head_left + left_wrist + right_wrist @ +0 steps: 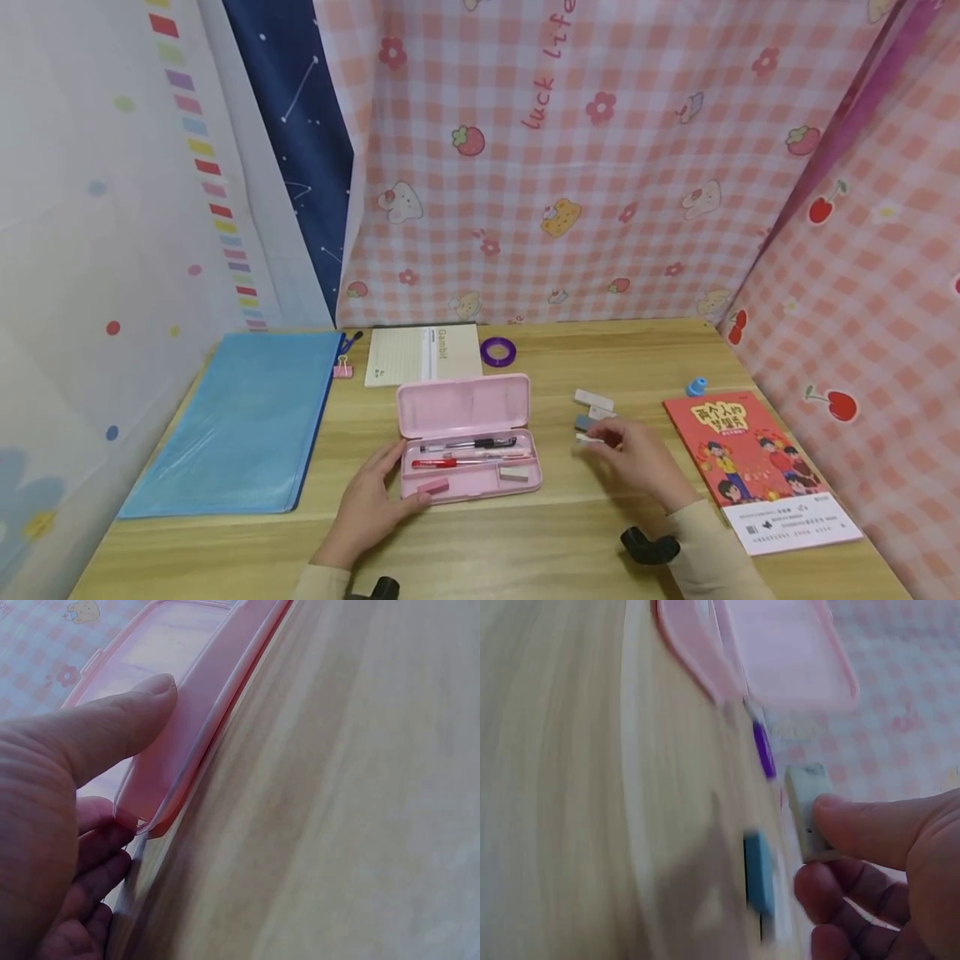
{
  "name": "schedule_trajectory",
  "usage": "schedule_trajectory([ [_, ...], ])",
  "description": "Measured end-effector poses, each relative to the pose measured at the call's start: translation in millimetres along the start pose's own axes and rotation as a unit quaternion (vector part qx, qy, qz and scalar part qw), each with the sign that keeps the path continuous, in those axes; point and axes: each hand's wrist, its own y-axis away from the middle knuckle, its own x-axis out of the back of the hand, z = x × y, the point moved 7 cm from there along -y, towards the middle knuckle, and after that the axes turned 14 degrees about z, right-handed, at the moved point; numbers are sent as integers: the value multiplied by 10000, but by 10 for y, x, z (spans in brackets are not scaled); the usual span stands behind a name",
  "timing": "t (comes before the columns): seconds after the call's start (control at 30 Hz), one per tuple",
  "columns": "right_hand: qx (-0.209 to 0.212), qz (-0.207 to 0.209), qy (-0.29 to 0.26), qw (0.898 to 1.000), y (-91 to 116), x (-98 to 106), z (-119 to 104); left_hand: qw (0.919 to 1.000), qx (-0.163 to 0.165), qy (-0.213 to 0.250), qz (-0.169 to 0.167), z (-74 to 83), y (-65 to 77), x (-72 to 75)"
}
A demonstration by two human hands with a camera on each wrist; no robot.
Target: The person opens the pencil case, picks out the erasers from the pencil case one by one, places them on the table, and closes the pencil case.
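An open pink pencil case [463, 408] lies on the table, its lid tilted back. Inside are a black pen [480, 444], a red pen [453, 462], a pink eraser [433, 485] and a whitish eraser [513, 474]. My left hand [372, 502] holds the case's left end; in the left wrist view the thumb reaches over the rim, fingers outside. Right of the case, my right hand [643, 463] pinches a white eraser [807, 806] between thumb and fingers, above the table. Close by lie a blue eraser [758, 874] and two white ones, the farther white eraser [594, 400] among them.
On the left lies a blue folder [232, 425], with a pink binder clip [342, 371] beside it. A notebook [405, 357] and a purple tape roll [498, 352] sit at the back. Right are a red book [750, 450] and a small blue object [697, 387].
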Motion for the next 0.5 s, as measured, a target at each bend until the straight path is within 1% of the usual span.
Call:
schedule_trajectory([
  [0.1,-455,-80,70,9989,17,69,213,10000,-46,-24,11,9,-7,4],
  [0.2,-643,-68,117,9978,14,89,324,10000,6,-32,-12,4,-13,-1],
  [0.27,-643,-7,181,9978,4,86,358,9999,83,-54,-44,-6,-14,-9],
  [0.37,-505,110,305,9982,-12,79,367,9998,159,-80,-75,-18,-12,-17],
  [0.5,-384,298,389,9981,-25,72,385,9997,173,-120,-83,-18,-14,-24],
])
